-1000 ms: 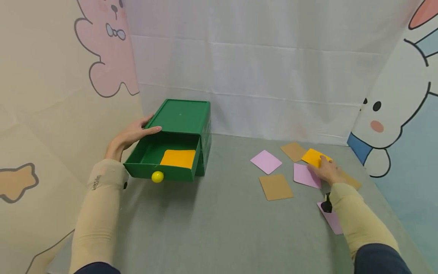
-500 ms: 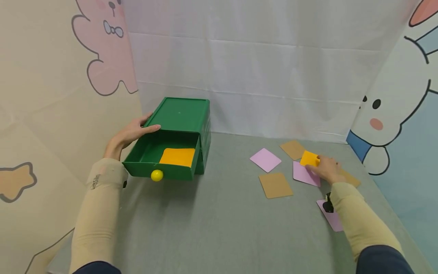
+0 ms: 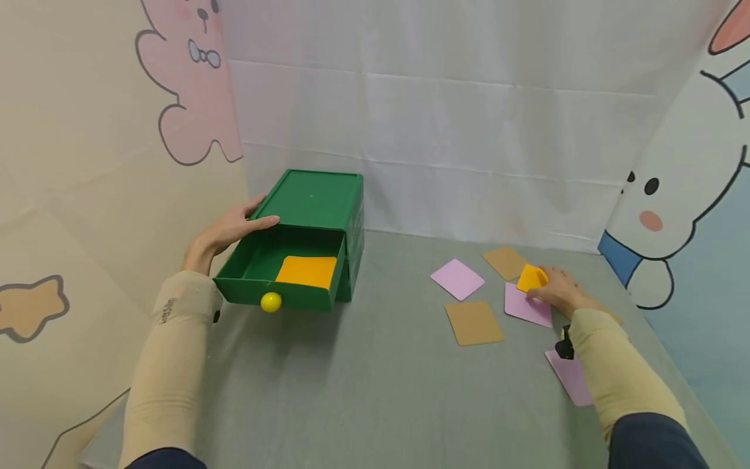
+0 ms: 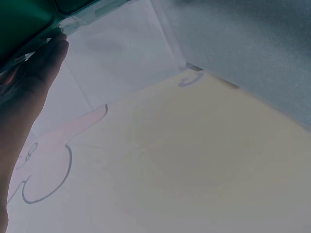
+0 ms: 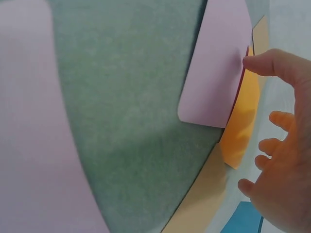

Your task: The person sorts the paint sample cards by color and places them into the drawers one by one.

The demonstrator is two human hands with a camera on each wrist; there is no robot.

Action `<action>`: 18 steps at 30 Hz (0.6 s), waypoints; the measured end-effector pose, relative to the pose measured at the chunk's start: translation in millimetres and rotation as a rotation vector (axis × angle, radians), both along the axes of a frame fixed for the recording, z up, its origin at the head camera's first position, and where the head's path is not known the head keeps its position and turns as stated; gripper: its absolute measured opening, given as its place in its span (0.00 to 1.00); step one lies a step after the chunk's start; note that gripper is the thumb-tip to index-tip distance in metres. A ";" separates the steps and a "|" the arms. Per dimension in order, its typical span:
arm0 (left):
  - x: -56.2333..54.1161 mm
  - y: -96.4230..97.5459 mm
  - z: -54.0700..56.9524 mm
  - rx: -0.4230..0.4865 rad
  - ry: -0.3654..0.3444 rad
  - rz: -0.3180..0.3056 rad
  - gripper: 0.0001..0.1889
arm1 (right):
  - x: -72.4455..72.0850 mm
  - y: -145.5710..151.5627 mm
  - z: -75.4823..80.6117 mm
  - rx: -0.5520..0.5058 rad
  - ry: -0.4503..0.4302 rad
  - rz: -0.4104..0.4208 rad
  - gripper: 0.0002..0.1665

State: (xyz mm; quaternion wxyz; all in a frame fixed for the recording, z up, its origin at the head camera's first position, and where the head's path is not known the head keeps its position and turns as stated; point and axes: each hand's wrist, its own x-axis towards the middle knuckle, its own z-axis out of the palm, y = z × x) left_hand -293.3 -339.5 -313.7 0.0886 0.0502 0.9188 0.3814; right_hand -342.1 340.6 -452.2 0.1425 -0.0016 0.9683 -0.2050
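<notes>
A green drawer box point(image 3: 316, 198) stands at the left of the table with its drawer point(image 3: 234, 288) pulled out. My left hand point(image 3: 225, 233) holds the box at its front left edge, thumb on top and fingers along the side. In the left wrist view those fingers lie against the green wall. An orange card point(image 3: 306, 270) rests in the drawer. At the right, my right hand point(image 3: 561, 293) pinches another orange card point(image 3: 530, 279) between thumb and fingers. This card bows upward in the right wrist view, over a pink card point(image 3: 528, 309).
Around the right hand lie other pink cards point(image 3: 458, 279) and tan cards point(image 3: 474, 323). One tan card is mostly behind the hand. A pink card point(image 3: 568, 376) sits beneath the right forearm. A yellow knob point(image 3: 271, 301) sticks out from the drawer front. Printed cloth walls enclose the table.
The orange card at the right has gone from flat to bowed, shifting slightly left and toward me as my right fingers closed on it. The left hand and box keep their place.
</notes>
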 end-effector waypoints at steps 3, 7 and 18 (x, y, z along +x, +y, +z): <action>-1.6 -2.0 -2.4 -0.004 0.004 0.004 0.48 | -1.9 0.2 1.2 0.008 -0.025 0.002 0.57; -2.5 -0.7 -3.6 -0.004 0.001 0.002 0.48 | -0.8 2.8 -2.9 0.016 -0.053 0.009 0.57; -5.8 -3.3 -5.0 0.020 -0.004 0.013 0.48 | 0.3 5.8 -1.2 -0.009 -0.056 0.007 0.57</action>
